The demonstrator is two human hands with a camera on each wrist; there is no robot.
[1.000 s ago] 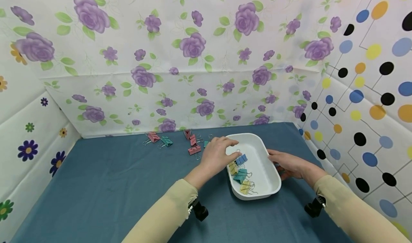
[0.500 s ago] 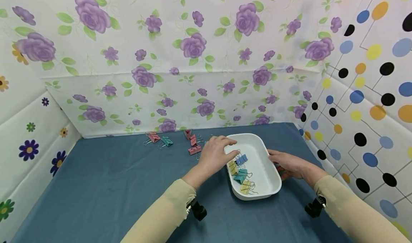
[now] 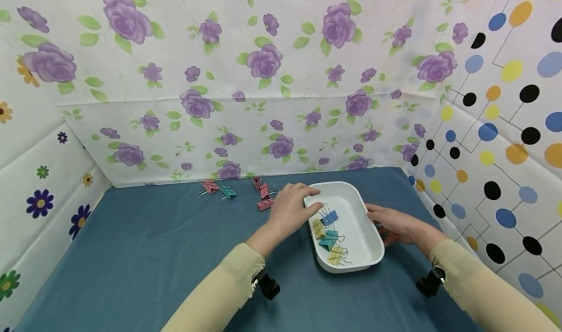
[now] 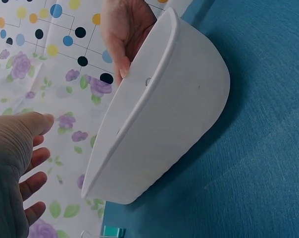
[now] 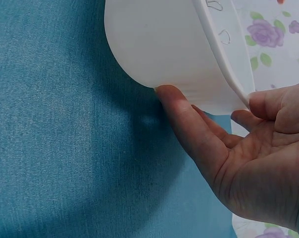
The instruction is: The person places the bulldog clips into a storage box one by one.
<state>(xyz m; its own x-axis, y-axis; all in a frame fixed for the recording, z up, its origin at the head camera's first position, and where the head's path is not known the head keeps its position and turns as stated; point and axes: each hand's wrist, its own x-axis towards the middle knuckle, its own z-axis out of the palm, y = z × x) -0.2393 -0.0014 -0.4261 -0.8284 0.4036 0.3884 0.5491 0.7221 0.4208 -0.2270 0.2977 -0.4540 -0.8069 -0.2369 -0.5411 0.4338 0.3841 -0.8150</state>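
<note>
A white plastic tray (image 3: pixel 361 234) stands on the blue cloth with several binder clips along its left side. They include a blue binder clip (image 3: pixel 329 217), a teal binder clip (image 3: pixel 329 241) and two yellow ones, the nearer yellow binder clip (image 3: pixel 335 255) by the front. My left hand (image 3: pixel 290 209) hovers at the tray's left rim, thumb and fingers apart, holding nothing; the left wrist view shows its palm side (image 4: pixel 16 163) free. My right hand (image 3: pixel 397 224) holds the tray's right side. In the right wrist view its thumb lies at the rim and a finger touches the bottom edge.
Several binder clips lie near the back wall, among them a pink binder clip (image 3: pixel 210 186), a green binder clip (image 3: pixel 227 193) and a front pink binder clip (image 3: pixel 265 204). A teal binder clip (image 4: pixel 113 231) lies beyond the tray. Patterned cloth walls (image 3: pixel 281 107) enclose the table.
My left hand has drifted slightly left, away from the blue binder clip, showing more of its wire handles. The right hand and the tray have stayed in place.
</note>
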